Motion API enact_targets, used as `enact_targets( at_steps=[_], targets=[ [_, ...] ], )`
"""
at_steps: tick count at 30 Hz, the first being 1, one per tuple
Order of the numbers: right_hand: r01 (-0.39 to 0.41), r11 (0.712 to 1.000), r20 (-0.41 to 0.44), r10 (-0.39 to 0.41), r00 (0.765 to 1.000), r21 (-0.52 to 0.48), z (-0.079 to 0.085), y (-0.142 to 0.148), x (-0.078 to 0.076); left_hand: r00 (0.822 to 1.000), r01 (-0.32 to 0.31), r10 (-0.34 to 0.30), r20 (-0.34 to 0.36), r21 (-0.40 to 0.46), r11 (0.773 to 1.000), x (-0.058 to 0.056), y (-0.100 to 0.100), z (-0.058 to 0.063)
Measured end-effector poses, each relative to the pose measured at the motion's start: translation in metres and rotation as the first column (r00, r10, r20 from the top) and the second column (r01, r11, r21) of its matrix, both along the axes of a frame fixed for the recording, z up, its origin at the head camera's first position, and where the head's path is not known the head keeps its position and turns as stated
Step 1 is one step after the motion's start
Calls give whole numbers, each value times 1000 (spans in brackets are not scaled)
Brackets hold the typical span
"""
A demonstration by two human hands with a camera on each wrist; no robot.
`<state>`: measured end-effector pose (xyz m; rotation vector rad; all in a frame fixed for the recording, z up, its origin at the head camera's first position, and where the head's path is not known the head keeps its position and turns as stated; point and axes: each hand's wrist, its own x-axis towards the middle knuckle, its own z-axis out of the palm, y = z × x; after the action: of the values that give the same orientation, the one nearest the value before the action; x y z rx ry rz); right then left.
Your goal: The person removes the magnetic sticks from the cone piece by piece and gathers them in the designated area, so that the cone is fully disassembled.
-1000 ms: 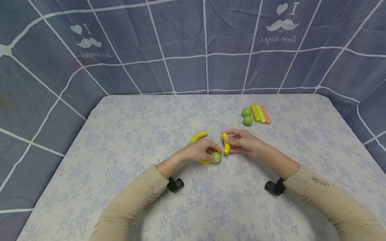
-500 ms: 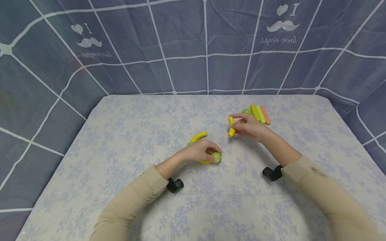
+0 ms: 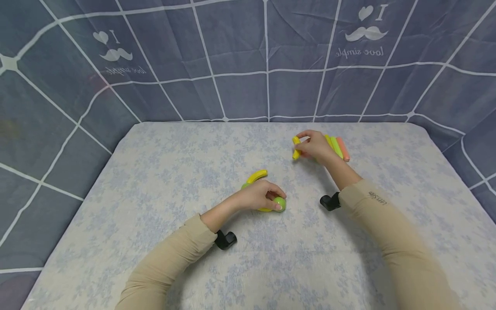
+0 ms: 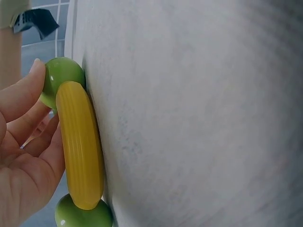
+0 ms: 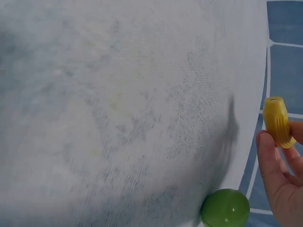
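Observation:
My left hand (image 3: 258, 195) pinches a glossy green ball (image 3: 280, 204) low on the table in the head view. Beside it, a curved yellow stick (image 4: 79, 144) runs between that ball and a second green ball (image 4: 83, 213) in the left wrist view. Another curved yellow stick (image 3: 257, 175) arcs out beyond the left hand, partly hidden by it. Toward the back right, my right hand (image 3: 315, 145) holds a loose curved yellow stick (image 3: 296, 153) between thumb and fingers, above the table. One green ball (image 5: 225, 208) lies below that hand in the right wrist view.
Behind the right hand lie straight sticks: a yellow one (image 3: 328, 140), a light green one (image 3: 336, 147) and a salmon one (image 3: 342, 149). A patterned cloth covers the table (image 3: 186, 159); a blue-grey curtain (image 3: 232, 51) hangs at its far edge.
My right hand has carried the curved yellow stick away from the left hand toward the back of the table, now covering the loose green balls. The left hand has stayed put.

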<state>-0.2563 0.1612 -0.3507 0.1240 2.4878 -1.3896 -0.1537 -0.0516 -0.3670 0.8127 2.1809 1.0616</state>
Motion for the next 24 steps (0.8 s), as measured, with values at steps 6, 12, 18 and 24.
enact_targets(
  at_steps=[6, 12, 18, 24],
  targets=[
    [22, 998, -26, -20, 999, 64, -8, -5, -10, 1000, -1, 1, 9, 1, 1000, 0, 0, -1],
    [21, 982, -44, -13, 999, 185, -16, -8, -15, 1000, 2, -2, 9, 5, 1000, 0, 0, 1],
    [19, 953, -107, 14, 994, 302, -20, -12, -17, 1000, 22, -22, 1, -17, 1000, 0, -1, 3],
    [4, 923, -162, 63, 985, 384, -19, -15, -15, 999, 32, -32, 3, -29, 999, -1, -2, 4]
  ],
)
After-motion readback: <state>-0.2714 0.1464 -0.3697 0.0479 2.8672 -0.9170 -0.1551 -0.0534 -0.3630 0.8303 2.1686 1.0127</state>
